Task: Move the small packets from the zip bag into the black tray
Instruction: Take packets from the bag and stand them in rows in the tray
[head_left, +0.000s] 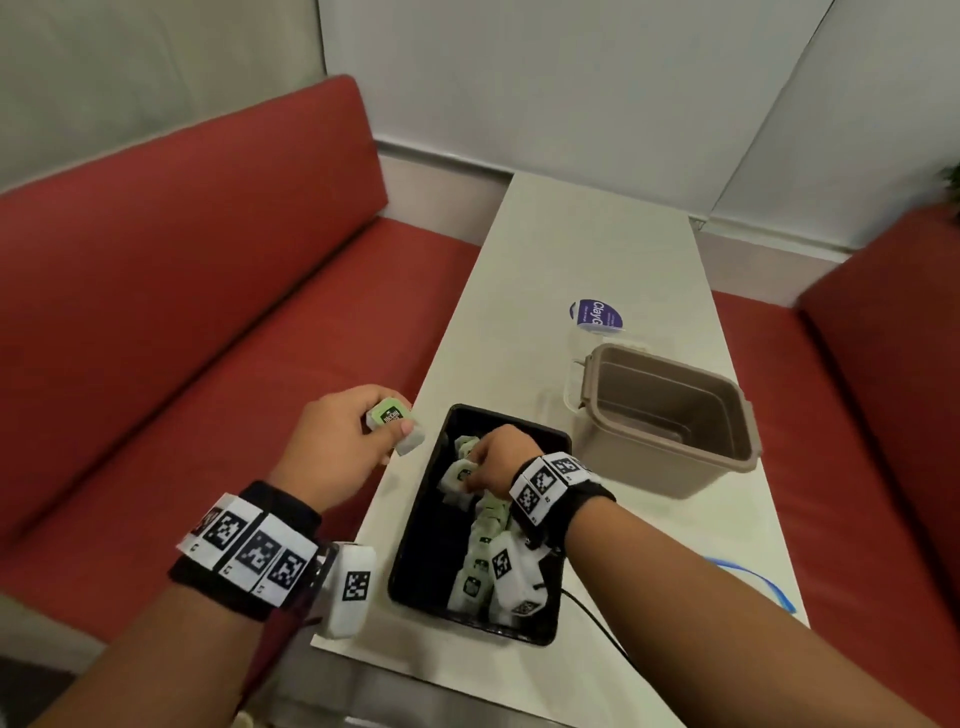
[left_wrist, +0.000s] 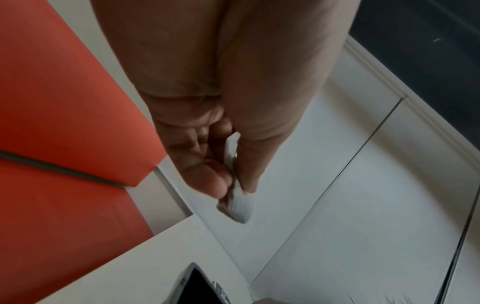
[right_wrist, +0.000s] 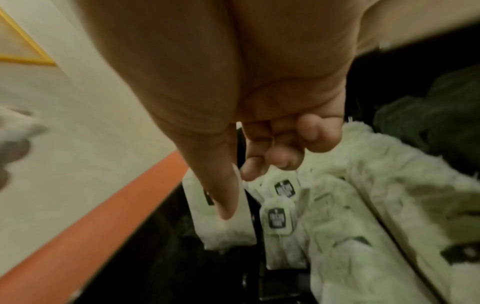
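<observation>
The left hand (head_left: 332, 441) pinches a small pale-green paper packet (head_left: 397, 426) beside the rectangular black plastic tray (head_left: 415, 561). The right hand (head_left: 501, 457), fingers curled (its grip is unclear), touches packets piled (head_left: 480, 551) inside that tray.

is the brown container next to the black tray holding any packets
No, in the head view the brown container is bare inside, while the packets lie in the black tray.
</observation>
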